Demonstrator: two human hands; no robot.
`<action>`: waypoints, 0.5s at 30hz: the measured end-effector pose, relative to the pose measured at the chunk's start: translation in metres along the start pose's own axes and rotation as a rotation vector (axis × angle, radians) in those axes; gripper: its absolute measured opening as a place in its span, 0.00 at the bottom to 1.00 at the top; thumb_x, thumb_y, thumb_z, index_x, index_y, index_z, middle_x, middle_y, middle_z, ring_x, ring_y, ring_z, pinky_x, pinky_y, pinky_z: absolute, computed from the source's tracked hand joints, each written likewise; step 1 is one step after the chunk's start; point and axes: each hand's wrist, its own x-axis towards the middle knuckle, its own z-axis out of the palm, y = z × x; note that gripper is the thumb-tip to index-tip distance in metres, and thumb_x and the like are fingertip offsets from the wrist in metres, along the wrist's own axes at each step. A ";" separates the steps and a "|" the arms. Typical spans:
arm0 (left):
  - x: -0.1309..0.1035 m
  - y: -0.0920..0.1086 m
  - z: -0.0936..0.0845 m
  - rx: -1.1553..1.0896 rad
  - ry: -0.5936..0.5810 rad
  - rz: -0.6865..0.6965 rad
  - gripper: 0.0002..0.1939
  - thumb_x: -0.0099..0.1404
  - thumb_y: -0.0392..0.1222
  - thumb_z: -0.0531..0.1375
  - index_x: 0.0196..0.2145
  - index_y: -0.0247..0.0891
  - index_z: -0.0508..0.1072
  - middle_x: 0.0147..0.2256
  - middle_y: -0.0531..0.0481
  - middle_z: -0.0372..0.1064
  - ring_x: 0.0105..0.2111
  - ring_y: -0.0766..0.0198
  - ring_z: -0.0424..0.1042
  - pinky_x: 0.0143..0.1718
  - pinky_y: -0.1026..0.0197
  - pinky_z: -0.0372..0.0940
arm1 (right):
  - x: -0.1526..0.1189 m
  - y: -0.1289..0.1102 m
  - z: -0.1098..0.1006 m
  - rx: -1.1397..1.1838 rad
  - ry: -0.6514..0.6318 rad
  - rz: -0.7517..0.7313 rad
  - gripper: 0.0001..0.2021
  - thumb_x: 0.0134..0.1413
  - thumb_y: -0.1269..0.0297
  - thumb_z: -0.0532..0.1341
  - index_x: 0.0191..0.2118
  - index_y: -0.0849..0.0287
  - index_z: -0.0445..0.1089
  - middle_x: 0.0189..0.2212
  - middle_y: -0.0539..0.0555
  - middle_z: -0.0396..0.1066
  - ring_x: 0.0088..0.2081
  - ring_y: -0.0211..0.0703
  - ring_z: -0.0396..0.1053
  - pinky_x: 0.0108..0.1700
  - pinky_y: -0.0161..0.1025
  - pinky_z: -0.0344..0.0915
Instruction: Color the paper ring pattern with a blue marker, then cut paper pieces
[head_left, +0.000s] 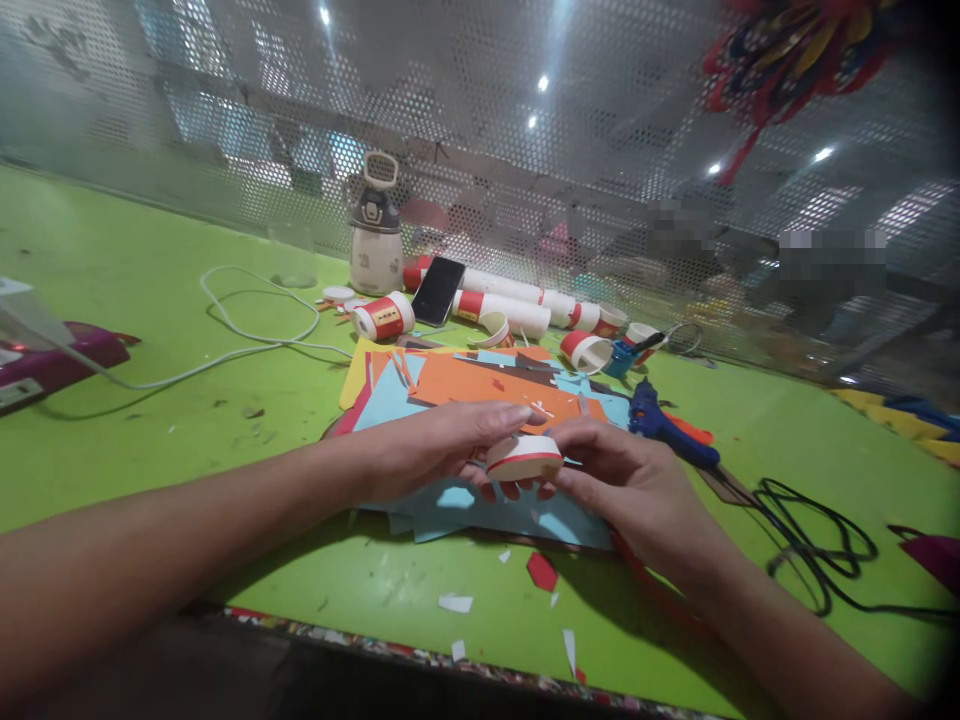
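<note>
A white paper ring with a red stripe [526, 458], like a cut cup piece, is held between both hands above the paper stack. My left hand [469, 440] closes on its left side, thumb above and fingers beneath. At the ring's right side, my right hand [619, 465] grips it between thumb and fingers. Orange paper [465, 385] and light blue paper [480, 510] lie in a loose pile under the hands. Small white scraps [455, 604] and a red paper piece [541, 571] are near the table's front edge.
Behind the pile lie paper cups [384, 316], a phone [439, 291] and a bottle [376, 250]. A blue glue gun [671, 428] with a black cable [810, 530] is at the right. On the left, a white cable [180, 379] runs from a purple power strip [71, 360].
</note>
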 end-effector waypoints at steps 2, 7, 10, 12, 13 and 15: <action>-0.001 0.001 0.001 0.010 0.018 -0.006 0.26 0.63 0.59 0.62 0.53 0.41 0.71 0.40 0.45 0.73 0.37 0.59 0.70 0.39 0.57 0.62 | 0.000 -0.001 0.001 -0.023 -0.011 -0.004 0.04 0.52 0.67 0.68 0.34 0.56 0.74 0.33 0.50 0.75 0.34 0.37 0.73 0.38 0.33 0.71; -0.001 0.001 0.000 -0.012 0.002 -0.037 0.21 0.63 0.50 0.65 0.52 0.43 0.72 0.41 0.46 0.73 0.37 0.60 0.71 0.38 0.59 0.62 | -0.003 -0.003 0.006 -0.014 -0.045 0.040 0.03 0.53 0.67 0.67 0.35 0.57 0.74 0.30 0.49 0.75 0.32 0.37 0.73 0.35 0.33 0.71; -0.001 0.000 -0.003 -0.055 0.016 -0.032 0.22 0.62 0.46 0.66 0.53 0.41 0.72 0.42 0.45 0.73 0.38 0.60 0.72 0.40 0.59 0.63 | -0.004 -0.005 0.007 -0.032 0.017 0.054 0.06 0.52 0.67 0.68 0.37 0.57 0.75 0.31 0.49 0.75 0.30 0.35 0.73 0.33 0.32 0.71; -0.001 0.000 -0.005 -0.086 0.026 -0.024 0.23 0.63 0.45 0.65 0.55 0.40 0.71 0.45 0.43 0.73 0.39 0.59 0.73 0.40 0.58 0.64 | -0.004 -0.006 0.005 -0.059 0.084 0.038 0.09 0.50 0.65 0.69 0.39 0.58 0.75 0.32 0.50 0.76 0.30 0.35 0.72 0.32 0.32 0.71; -0.001 0.000 -0.006 -0.101 0.025 -0.016 0.23 0.63 0.44 0.64 0.56 0.39 0.70 0.46 0.42 0.72 0.40 0.58 0.73 0.40 0.58 0.64 | -0.003 -0.006 0.004 -0.076 0.116 0.033 0.11 0.49 0.63 0.69 0.40 0.59 0.75 0.32 0.50 0.76 0.29 0.35 0.72 0.32 0.32 0.71; -0.002 0.001 -0.007 -0.141 0.015 0.009 0.23 0.65 0.43 0.62 0.57 0.38 0.69 0.47 0.41 0.73 0.43 0.55 0.74 0.41 0.58 0.65 | -0.003 -0.008 0.001 -0.124 0.159 0.032 0.12 0.50 0.61 0.68 0.41 0.60 0.76 0.30 0.51 0.76 0.28 0.35 0.72 0.32 0.32 0.71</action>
